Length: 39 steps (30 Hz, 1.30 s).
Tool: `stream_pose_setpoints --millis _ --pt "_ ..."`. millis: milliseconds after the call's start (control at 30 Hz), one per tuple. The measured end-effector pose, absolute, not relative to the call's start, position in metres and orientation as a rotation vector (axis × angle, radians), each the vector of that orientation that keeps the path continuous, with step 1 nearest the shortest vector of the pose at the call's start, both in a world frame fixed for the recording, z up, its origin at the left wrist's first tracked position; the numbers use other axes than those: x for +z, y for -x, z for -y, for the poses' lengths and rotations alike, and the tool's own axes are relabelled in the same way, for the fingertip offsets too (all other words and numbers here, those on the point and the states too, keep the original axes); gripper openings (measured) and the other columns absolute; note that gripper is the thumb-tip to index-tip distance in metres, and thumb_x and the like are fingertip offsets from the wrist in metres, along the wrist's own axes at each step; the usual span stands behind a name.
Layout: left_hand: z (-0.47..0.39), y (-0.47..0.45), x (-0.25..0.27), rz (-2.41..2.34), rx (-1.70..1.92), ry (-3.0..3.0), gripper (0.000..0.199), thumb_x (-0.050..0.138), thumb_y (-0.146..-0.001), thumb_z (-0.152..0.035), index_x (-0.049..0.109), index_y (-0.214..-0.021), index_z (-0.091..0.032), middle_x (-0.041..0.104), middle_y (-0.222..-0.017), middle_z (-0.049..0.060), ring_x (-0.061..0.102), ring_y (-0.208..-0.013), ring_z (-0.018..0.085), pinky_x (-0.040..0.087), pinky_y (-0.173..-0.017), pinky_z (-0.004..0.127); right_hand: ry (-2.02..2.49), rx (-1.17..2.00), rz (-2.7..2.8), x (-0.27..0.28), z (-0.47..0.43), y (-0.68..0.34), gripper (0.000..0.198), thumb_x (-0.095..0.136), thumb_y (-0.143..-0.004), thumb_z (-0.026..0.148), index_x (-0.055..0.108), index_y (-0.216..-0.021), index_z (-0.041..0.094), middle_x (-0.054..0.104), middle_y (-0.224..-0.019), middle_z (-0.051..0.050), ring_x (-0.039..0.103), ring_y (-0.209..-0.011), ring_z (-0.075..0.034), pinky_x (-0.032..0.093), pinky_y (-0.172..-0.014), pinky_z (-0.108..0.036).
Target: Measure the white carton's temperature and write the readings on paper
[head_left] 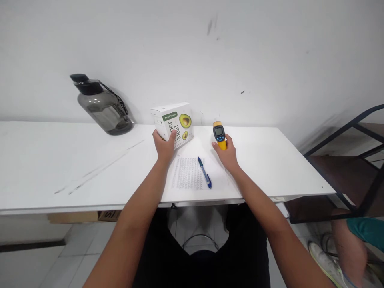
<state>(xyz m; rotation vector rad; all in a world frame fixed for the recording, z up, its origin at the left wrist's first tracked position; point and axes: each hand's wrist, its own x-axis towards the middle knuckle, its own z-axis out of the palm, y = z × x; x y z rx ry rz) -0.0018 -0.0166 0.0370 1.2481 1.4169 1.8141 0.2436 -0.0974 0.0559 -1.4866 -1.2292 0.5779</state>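
Note:
My left hand (165,146) is closed around the lower left corner of a white box (172,124) with avocado pictures and a green label. The box is tilted a little, near the wall. In my right hand (228,154) is a yellow and black infrared thermometer (219,135), its small screen and blue buttons facing me. Between my forearms lies a sheet of paper (186,176) covered in handwritten lines. A blue pen (205,173) rests on the sheet. Whether the box's bottom edge touches the table cannot be seen clearly.
A large grey water bottle (103,106) with a black lid stands at the back left against the wall. The white table (99,168) ends at the right beside a dark metal rack (345,168). Another person's leg (349,244) shows at the lower right.

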Motion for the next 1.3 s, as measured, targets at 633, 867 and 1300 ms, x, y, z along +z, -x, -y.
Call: stream_pose_setpoints --millis 633,867,1300 --pt "0.0184 0.0004 0.0388 -1.418 1.794 -1.242 0.068 0.084 -0.076 -0.049 0.046 -0.127 -0.024 0.06 -0.135 0.013 0.061 -0.125 0.029 0.052 -0.11 0.051 1.518 0.559 1.25 0.0537 0.0968 -0.2445 0.072 0.07 -0.077 0.06 0.054 -0.137 0.025 0.061 -0.09 -0.001 0.059 -0.082 -0.021 0.051 -0.08 -0.038" --pt "0.018 0.0011 0.0375 -1.392 1.788 -1.241 0.071 0.084 -0.075 -0.052 0.045 -0.128 -0.025 0.058 -0.135 0.013 0.06 -0.126 0.03 0.05 -0.112 0.051 1.52 0.559 1.253 0.0512 0.0954 -0.2446 0.073 0.071 -0.076 0.062 0.054 -0.137 0.025 0.061 -0.091 -0.001 0.06 -0.084 -0.022 0.051 -0.08 -0.038" --pt "0.0169 0.0005 0.0368 -1.393 1.793 -1.243 0.067 0.084 -0.076 -0.051 0.046 -0.125 -0.025 0.06 -0.132 0.012 0.061 -0.125 0.029 0.052 -0.11 0.048 1.594 0.564 1.475 0.0488 0.0933 -0.2478 0.055 0.063 -0.083 0.046 0.059 -0.133 0.024 0.066 -0.1 -0.004 0.062 -0.088 -0.023 0.051 -0.086 -0.042"
